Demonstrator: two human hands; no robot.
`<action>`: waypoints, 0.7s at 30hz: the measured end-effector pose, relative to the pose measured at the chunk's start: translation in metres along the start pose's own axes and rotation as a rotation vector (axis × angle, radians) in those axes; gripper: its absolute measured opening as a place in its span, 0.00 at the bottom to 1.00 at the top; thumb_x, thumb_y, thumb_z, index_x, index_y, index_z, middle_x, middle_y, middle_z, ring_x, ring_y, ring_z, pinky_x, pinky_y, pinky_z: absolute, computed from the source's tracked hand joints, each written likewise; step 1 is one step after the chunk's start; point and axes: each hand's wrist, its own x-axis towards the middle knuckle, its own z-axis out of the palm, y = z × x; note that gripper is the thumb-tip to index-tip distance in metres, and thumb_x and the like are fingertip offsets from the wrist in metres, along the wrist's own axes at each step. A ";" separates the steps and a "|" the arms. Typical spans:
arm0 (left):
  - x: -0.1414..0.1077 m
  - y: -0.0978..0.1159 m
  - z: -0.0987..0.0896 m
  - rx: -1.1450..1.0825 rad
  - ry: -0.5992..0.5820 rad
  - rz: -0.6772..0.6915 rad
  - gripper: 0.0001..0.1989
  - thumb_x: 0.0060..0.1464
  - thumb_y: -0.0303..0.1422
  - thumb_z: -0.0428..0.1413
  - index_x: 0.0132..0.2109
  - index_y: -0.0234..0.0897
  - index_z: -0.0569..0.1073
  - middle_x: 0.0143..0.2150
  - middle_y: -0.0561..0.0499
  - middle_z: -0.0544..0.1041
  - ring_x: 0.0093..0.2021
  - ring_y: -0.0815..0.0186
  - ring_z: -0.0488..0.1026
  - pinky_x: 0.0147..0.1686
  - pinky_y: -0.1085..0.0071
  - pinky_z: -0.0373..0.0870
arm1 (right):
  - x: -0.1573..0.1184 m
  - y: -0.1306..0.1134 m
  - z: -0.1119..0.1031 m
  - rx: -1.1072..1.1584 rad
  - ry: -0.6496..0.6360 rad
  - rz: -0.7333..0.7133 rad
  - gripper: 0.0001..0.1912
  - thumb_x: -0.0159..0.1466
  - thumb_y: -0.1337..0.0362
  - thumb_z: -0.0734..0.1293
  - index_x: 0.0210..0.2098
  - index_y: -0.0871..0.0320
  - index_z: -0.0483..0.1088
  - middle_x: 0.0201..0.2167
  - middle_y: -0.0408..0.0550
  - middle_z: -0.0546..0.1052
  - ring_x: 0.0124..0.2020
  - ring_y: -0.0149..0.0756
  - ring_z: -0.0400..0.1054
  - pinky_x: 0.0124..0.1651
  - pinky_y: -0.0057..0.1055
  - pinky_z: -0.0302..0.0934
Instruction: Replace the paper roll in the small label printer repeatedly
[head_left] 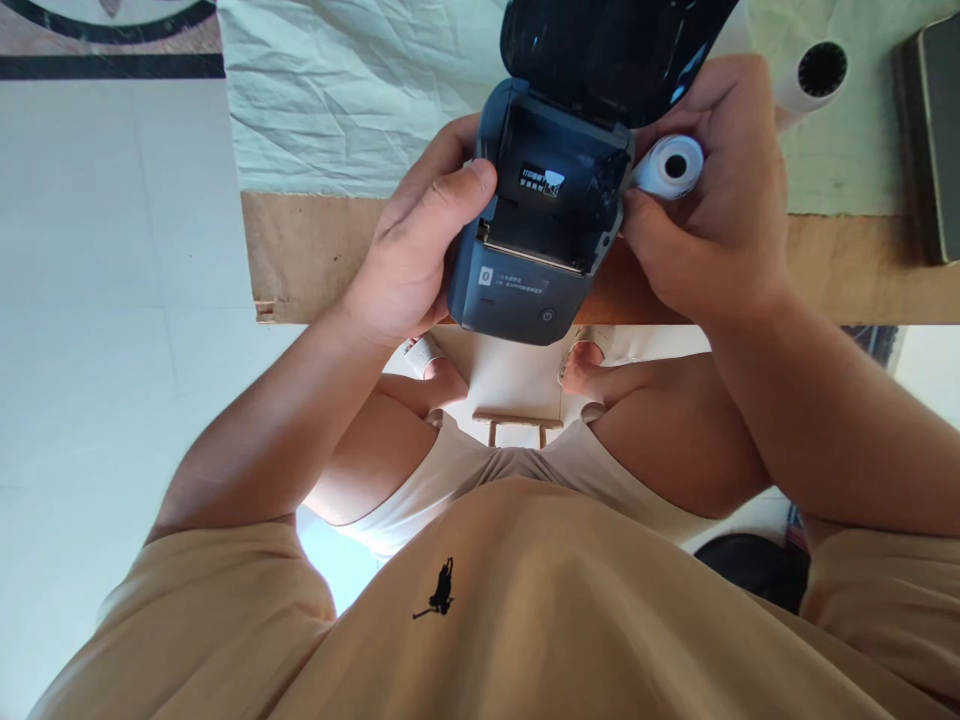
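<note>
A dark blue portable label printer (517, 300) is held up over the table's near edge, its black lid (600, 55) swung open away from me. Its paper bay shows a small printed sticker and no roll inside. My left hand (420, 225) grips the printer's left side, thumb on the rim. At the printer's right side, my right hand (720, 200) is closed around a small white paper roll (671, 168) with a dark hole in its core. The right fingers behind the roll and printer are partly hidden.
Beyond my right hand, another white roll (821, 75) with a dark core rests on the pale green cloth (337, 100). A dark box-like object (934, 140) lies at the table's right. The wooden table edge (315, 250) runs across in front of me, above my legs.
</note>
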 end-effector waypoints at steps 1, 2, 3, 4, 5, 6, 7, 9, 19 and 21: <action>0.000 0.000 0.000 0.001 -0.004 0.000 0.14 0.56 0.42 0.50 0.40 0.44 0.78 0.39 0.47 0.78 0.35 0.58 0.72 0.33 0.61 0.67 | 0.000 0.000 0.000 0.015 -0.002 0.000 0.16 0.53 0.76 0.61 0.39 0.54 0.57 0.39 0.44 0.68 0.44 0.30 0.67 0.48 0.32 0.61; 0.000 0.001 0.000 0.008 -0.004 -0.010 0.14 0.55 0.43 0.51 0.40 0.45 0.78 0.39 0.48 0.78 0.35 0.58 0.72 0.34 0.61 0.68 | 0.000 0.000 0.000 0.015 -0.006 0.002 0.17 0.53 0.76 0.61 0.39 0.54 0.57 0.38 0.44 0.68 0.44 0.30 0.67 0.48 0.32 0.61; 0.000 0.001 0.001 0.017 0.005 -0.017 0.13 0.55 0.44 0.52 0.40 0.45 0.77 0.39 0.49 0.78 0.36 0.58 0.72 0.34 0.62 0.68 | 0.000 -0.001 0.000 0.004 -0.008 0.007 0.17 0.53 0.76 0.61 0.39 0.54 0.57 0.39 0.44 0.68 0.44 0.30 0.67 0.49 0.32 0.62; 0.000 0.000 0.001 0.028 0.010 -0.023 0.14 0.54 0.45 0.52 0.40 0.47 0.78 0.39 0.49 0.78 0.37 0.57 0.73 0.34 0.61 0.68 | 0.000 -0.002 -0.001 -0.013 -0.014 0.014 0.17 0.53 0.76 0.61 0.40 0.55 0.57 0.40 0.43 0.68 0.44 0.30 0.67 0.49 0.32 0.62; 0.001 0.000 0.002 0.036 0.018 -0.026 0.14 0.53 0.45 0.51 0.39 0.48 0.78 0.39 0.49 0.79 0.37 0.56 0.73 0.34 0.60 0.68 | 0.000 -0.003 -0.002 -0.037 -0.018 0.019 0.16 0.53 0.75 0.61 0.40 0.55 0.58 0.41 0.43 0.69 0.44 0.29 0.67 0.49 0.31 0.62; 0.001 -0.001 0.003 0.040 0.025 -0.019 0.14 0.53 0.45 0.51 0.39 0.49 0.78 0.39 0.49 0.79 0.38 0.54 0.73 0.33 0.59 0.67 | 0.000 -0.005 -0.002 -0.064 -0.020 0.020 0.16 0.53 0.75 0.60 0.40 0.55 0.58 0.41 0.43 0.69 0.44 0.28 0.67 0.49 0.31 0.62; 0.002 -0.002 0.004 0.042 0.031 -0.015 0.14 0.52 0.45 0.50 0.38 0.50 0.78 0.39 0.49 0.79 0.38 0.53 0.74 0.32 0.58 0.66 | -0.001 -0.006 -0.003 -0.094 -0.019 0.020 0.15 0.54 0.75 0.60 0.39 0.55 0.58 0.42 0.42 0.69 0.44 0.28 0.66 0.49 0.31 0.62; 0.003 -0.004 0.004 0.048 0.035 -0.006 0.16 0.52 0.46 0.48 0.38 0.51 0.78 0.39 0.48 0.79 0.38 0.51 0.74 0.30 0.58 0.64 | -0.001 -0.007 -0.004 -0.146 -0.015 0.021 0.14 0.55 0.75 0.61 0.39 0.54 0.58 0.42 0.41 0.69 0.44 0.27 0.66 0.49 0.31 0.61; 0.001 0.000 -0.003 0.064 -0.033 -0.040 0.15 0.55 0.44 0.49 0.42 0.49 0.77 0.42 0.51 0.79 0.32 0.60 0.70 0.26 0.63 0.63 | -0.003 -0.006 -0.004 -0.226 -0.057 0.058 0.16 0.57 0.75 0.61 0.43 0.55 0.62 0.45 0.37 0.73 0.44 0.23 0.68 0.48 0.26 0.63; 0.002 -0.001 -0.003 0.088 -0.046 -0.031 0.16 0.54 0.45 0.48 0.42 0.51 0.77 0.42 0.52 0.79 0.33 0.59 0.70 0.27 0.63 0.65 | -0.003 -0.007 -0.005 -0.233 -0.069 0.055 0.14 0.60 0.74 0.61 0.44 0.56 0.62 0.46 0.37 0.73 0.45 0.22 0.68 0.50 0.26 0.63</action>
